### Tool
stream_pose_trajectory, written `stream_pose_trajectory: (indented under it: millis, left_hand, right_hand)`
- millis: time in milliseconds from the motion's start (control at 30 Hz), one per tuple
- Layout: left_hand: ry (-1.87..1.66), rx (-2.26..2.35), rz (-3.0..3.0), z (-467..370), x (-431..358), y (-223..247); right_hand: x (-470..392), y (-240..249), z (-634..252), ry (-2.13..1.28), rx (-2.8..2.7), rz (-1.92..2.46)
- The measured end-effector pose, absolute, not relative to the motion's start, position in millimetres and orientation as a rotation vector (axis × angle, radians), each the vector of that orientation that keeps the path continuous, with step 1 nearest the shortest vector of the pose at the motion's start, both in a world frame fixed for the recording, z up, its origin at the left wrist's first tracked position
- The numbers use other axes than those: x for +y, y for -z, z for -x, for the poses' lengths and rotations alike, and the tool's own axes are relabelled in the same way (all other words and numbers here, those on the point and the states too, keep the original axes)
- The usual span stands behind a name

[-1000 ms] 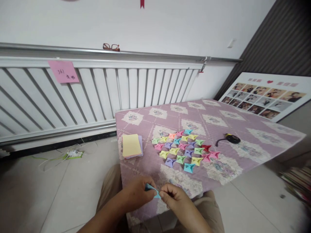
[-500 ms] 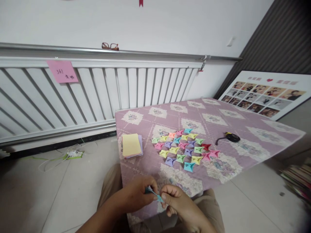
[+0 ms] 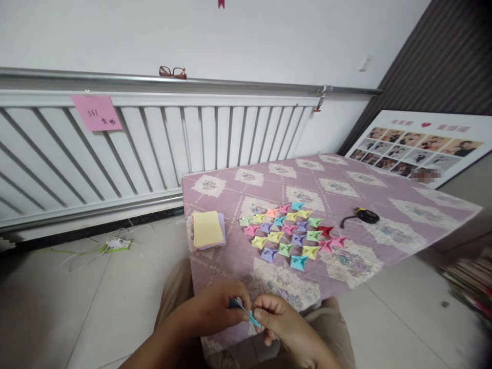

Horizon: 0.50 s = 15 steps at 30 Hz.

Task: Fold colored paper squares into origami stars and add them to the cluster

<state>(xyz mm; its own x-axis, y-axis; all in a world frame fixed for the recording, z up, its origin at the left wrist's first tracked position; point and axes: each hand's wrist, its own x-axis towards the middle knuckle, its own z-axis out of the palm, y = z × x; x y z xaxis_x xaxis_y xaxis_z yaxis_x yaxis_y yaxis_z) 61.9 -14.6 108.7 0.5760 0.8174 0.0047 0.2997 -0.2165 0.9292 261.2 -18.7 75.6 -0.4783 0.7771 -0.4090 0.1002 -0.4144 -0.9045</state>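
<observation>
Over the near edge of the table, my left hand (image 3: 223, 305) and my right hand (image 3: 279, 318) both pinch a small piece of blue folded paper (image 3: 252, 319). Fingers and thumbs hide much of its shape. Beyond my hands, several small folded paper pieces in many colours stand in slanting rows on the cloth; the closest is a blue folded piece (image 3: 299, 263). Left of them lies a stack of square paper sheets (image 3: 208, 229), yellow on top with purple showing at the side.
A purple patterned tablecloth (image 3: 238, 205) covers the table. On its right lies a black and yellow object with a strap (image 3: 367, 216). A photo board (image 3: 418, 148) leans at the far right. A white radiator (image 3: 154, 148) runs behind, with glasses (image 3: 172, 72) on the pipe above.
The blue paper between my fingers has shifted slightly and shows a little more of its lower end. Both hands stay in nearly the same place.
</observation>
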Motion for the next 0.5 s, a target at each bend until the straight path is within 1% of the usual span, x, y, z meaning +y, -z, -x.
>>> stream_pose_trajectory:
  millis: [133, 333, 500]
  left_hand:
    - [-0.640, 0.904, -1.788, -63, -13, -103]
    - [-0.680, 1.035, -1.757, -70, -13, -100]
    - [-0.712, 1.175, -1.603, -74, -12, -103]
  right_hand:
    - [-19, -74, -258, -1.848, -1.409, 1.302]
    - [-17, -74, -254, -1.443, -1.581, 1.361]
    - [-21, -83, -255, -1.389, -1.606, 1.351]
